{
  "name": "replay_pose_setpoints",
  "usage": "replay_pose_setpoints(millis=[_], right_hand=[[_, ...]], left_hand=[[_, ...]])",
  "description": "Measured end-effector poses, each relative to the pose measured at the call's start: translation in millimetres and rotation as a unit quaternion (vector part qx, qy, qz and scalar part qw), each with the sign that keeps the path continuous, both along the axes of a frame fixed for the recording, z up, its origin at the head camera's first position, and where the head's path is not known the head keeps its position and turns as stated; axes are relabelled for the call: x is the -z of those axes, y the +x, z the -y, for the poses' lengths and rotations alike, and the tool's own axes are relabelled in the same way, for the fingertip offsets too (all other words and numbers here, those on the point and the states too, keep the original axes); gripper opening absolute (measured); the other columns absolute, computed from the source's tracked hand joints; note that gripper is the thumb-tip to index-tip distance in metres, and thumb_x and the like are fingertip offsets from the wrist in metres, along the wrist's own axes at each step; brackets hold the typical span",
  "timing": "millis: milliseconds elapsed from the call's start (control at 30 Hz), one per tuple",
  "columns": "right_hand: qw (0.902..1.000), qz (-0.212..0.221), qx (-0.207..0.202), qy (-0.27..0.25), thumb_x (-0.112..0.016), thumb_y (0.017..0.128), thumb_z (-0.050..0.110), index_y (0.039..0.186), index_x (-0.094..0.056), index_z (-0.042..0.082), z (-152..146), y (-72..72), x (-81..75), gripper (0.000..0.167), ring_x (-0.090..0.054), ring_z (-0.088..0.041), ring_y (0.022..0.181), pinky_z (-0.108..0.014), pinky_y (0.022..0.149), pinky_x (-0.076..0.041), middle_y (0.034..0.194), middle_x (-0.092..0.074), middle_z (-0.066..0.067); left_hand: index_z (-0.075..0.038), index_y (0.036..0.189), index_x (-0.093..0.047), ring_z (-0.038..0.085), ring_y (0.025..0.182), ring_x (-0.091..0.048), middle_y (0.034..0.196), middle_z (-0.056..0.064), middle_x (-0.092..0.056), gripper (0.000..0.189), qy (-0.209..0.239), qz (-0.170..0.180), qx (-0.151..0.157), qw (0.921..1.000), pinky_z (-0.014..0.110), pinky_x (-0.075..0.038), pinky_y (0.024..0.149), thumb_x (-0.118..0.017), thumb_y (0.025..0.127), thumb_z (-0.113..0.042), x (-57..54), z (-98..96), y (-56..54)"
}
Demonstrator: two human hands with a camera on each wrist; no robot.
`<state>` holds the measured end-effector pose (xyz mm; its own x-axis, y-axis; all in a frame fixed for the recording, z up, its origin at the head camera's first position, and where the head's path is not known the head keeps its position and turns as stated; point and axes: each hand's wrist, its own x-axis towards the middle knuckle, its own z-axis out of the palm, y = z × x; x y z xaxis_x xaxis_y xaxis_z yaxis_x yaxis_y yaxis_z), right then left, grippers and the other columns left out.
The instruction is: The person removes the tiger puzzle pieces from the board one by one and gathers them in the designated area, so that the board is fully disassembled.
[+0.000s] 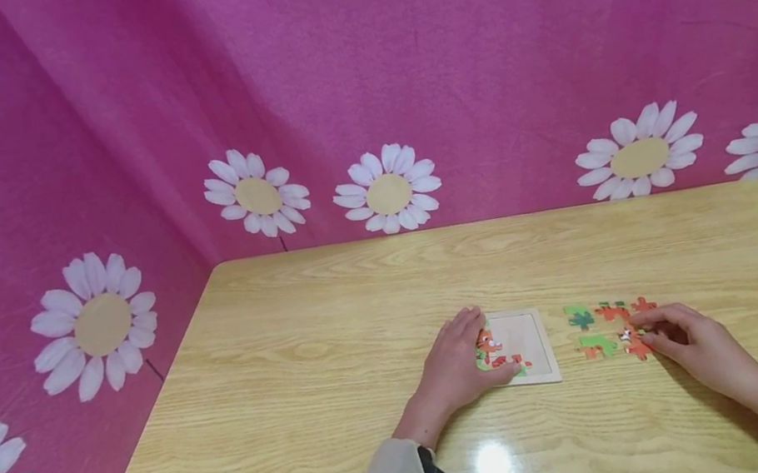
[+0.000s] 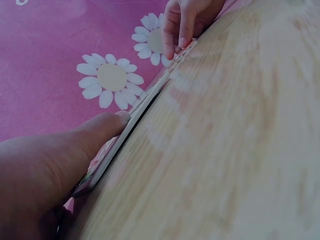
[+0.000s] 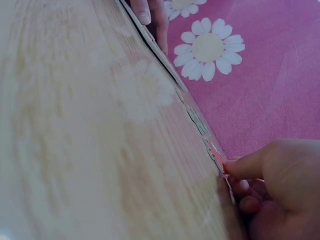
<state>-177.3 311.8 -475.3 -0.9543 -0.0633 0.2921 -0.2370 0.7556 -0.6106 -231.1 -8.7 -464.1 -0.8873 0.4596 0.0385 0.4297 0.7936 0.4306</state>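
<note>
A square wooden puzzle tray (image 1: 529, 337) lies on the table, with several orange, red and green pieces fitted into its left part. My left hand (image 1: 455, 363) rests over the tray's left side, fingers toward the far edge and thumb extended along the near edge. In the left wrist view, the thumb (image 2: 102, 131) presses on the rim. To the right, my right hand (image 1: 699, 349) pinches an orange-red jigsaw piece (image 1: 637, 349) between thumb and index finger, close over the table. The other fingers are curled under, and the fingertips partly hide the piece.
Loose jigsaw pieces lie between the tray and my right hand: a green one (image 1: 579, 317), an orange and green one (image 1: 599, 346), and red-orange ones (image 1: 642, 303) farther back. The wooden table (image 1: 330, 304) meets a pink curtain (image 1: 471, 68) with white daisies at its far edge.
</note>
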Motion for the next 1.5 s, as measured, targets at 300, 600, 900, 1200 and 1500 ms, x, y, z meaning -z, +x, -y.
replay_pose_setpoints(millis=[300, 600, 900, 1200, 1500], right_hand=[[0.9999, -0.008, 0.001, -0.011, -0.067, 0.091, 0.007, 0.108, -0.07, 0.004, -1, 0.9, 2.4, 0.017, -0.046, 0.017, 0.08, -0.005, 0.063, -0.042, 0.099, -0.061, 0.01], [0.9992, -0.016, 0.018, -0.033, -0.067, 0.092, 0.01, 0.105, -0.07, 0.004, 6, 3.8, -0.1, 0.015, -0.05, 0.017, 0.076, -0.006, 0.061, -0.044, 0.094, -0.056, 0.026], [0.9983, -0.043, 0.015, -0.036, -0.068, 0.089, 0.002, 0.103, -0.07, 0.001, 24, 3.9, -3.1, 0.014, -0.047, 0.01, 0.069, -0.012, 0.055, -0.042, 0.088, -0.059, 0.002], [0.9971, -0.05, -0.024, -0.053, -0.069, 0.088, 0.002, 0.103, -0.07, 0.003, 44, -1.6, -7.2, 0.015, -0.045, 0.006, 0.068, -0.005, 0.073, -0.043, 0.084, -0.062, 0.002], [0.9968, -0.016, -0.051, -0.058, -0.068, 0.089, 0.004, 0.105, -0.071, 0.004, 68, -6.2, -12.1, 0.015, -0.046, 0.005, 0.072, -0.016, 0.057, -0.044, 0.094, -0.063, -0.006]], left_hand=[[-0.01, 0.15, -0.039, 0.014, 0.15, -0.027, 0.16, -0.001, -0.034, 0.087, -0.008, -0.001, 0.006, 0.9999, 0.032, -0.024, 0.126, -0.067, 0.084, -0.059, 0.7, 0.2, 0.7], [-0.011, 0.15, -0.039, 0.014, 0.151, -0.027, 0.16, -0.001, -0.034, 0.086, -0.006, 0.008, 0.014, 0.9998, 0.032, -0.023, 0.126, -0.067, 0.084, -0.057, 1.5, 2.4, 0.1], [-0.015, 0.153, -0.034, 0.01, 0.152, -0.021, 0.162, -0.005, -0.028, 0.084, 0.019, 0.048, 0.04, 0.9979, 0.032, -0.022, 0.126, -0.064, 0.085, -0.054, 0.5, 12.2, -3.0], [-0.02, 0.155, -0.03, 0.01, 0.153, -0.017, 0.164, -0.009, -0.021, 0.085, 0.029, 0.094, 0.075, 0.9923, 0.035, -0.024, 0.126, -0.066, 0.085, -0.051, -5.4, 22.0, -9.9], [-0.017, 0.156, -0.025, 0.013, 0.154, -0.014, 0.165, -0.008, -0.017, 0.088, 0.02, 0.11, 0.109, 0.9878, 0.037, -0.02, 0.127, -0.069, 0.085, -0.047, -13.4, 28.0, -14.7]])
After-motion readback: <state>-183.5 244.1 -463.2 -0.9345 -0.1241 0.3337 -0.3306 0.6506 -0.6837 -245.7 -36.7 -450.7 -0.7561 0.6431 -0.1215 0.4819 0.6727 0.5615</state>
